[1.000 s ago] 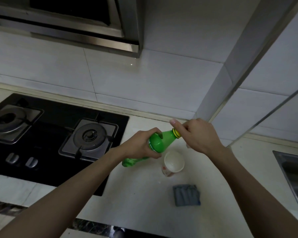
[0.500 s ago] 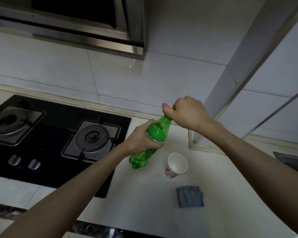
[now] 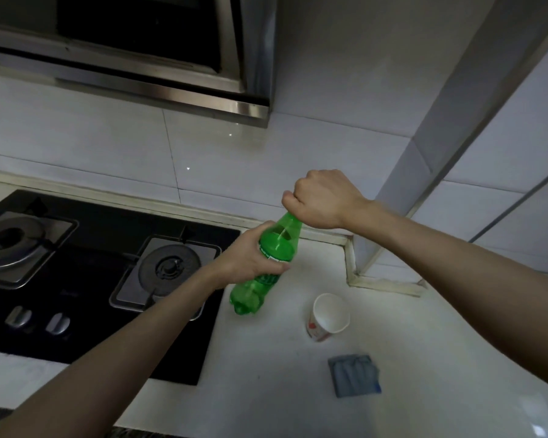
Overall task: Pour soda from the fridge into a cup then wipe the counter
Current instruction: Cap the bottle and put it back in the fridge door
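Note:
A green soda bottle (image 3: pixel 274 248) is held above the white counter (image 3: pixel 266 374), tilted with its neck up and to the right. My left hand (image 3: pixel 249 262) wraps around its middle. My right hand (image 3: pixel 321 199) is closed over the bottle's top, hiding the cap. A white paper cup (image 3: pixel 329 316) with a red mark stands upright and empty on the counter, right of and below the bottle. A folded blue-grey cloth (image 3: pixel 354 374) lies flat in front of the cup.
A black gas hob (image 3: pixel 76 279) with two burners fills the counter's left side. A steel range hood (image 3: pixel 139 58) hangs above it. A tiled wall column (image 3: pixel 424 184) juts out behind the cup.
The bottle has been raised and turned more upright. My right hand has shifted from pinching the yellow cap to closing fully over the top. The view has tilted upward.

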`<control>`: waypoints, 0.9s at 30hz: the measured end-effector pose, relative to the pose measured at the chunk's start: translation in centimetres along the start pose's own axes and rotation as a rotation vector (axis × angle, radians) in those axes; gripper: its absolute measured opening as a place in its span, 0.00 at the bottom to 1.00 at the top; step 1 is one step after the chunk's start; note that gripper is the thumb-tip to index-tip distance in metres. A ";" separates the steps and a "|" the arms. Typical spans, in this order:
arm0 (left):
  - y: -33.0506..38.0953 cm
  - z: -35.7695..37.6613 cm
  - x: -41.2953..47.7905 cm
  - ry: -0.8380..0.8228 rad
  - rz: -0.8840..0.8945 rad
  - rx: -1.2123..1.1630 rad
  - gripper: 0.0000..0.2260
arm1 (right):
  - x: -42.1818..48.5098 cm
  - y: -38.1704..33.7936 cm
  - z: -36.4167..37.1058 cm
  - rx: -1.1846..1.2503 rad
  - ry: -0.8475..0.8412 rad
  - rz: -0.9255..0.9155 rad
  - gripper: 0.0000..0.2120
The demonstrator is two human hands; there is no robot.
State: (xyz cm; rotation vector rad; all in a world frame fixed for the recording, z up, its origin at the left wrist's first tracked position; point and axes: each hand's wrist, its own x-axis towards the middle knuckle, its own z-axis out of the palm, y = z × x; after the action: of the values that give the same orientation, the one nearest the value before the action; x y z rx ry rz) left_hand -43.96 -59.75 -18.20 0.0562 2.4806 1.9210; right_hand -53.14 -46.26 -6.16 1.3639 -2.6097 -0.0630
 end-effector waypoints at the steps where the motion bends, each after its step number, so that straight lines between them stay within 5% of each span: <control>1: -0.4 0.7 0.2 0.110 -0.005 0.063 0.24 | 0.3 0.0 0.3 0.007 -0.071 0.081 0.19; 5: -1.6 2.1 0.7 0.274 -0.049 0.217 0.25 | 0.8 0.0 1.8 0.051 -0.330 0.327 0.20; 12: -1.9 -1.2 -0.1 -0.125 -0.017 -0.130 0.25 | -0.2 -1.0 1.1 -0.163 0.030 -0.106 0.29; 16: -2.0 -2.3 0.1 -0.278 -0.022 -0.124 0.22 | -0.8 -0.9 1.6 -0.169 0.110 -0.138 0.28; 19: -1.8 -0.9 -0.1 -0.114 0.009 -0.006 0.21 | -1.0 -1.6 1.8 -0.085 0.041 0.074 0.26; 23: -2.8 2.2 -0.4 0.204 -0.036 0.157 0.24 | -1.1 -1.7 2.5 0.080 -0.258 0.454 0.16; 27: -2.6 1.8 -0.4 0.034 -0.029 -0.026 0.24 | -2.1 -1.8 2.5 -0.061 -0.089 0.288 0.26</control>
State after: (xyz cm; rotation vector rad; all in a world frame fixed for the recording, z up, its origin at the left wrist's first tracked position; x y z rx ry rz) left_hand -43.56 -58.67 -21.17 -0.0121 2.4626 1.9588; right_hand -50.98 -45.72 -9.14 0.9751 -2.8237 -0.1626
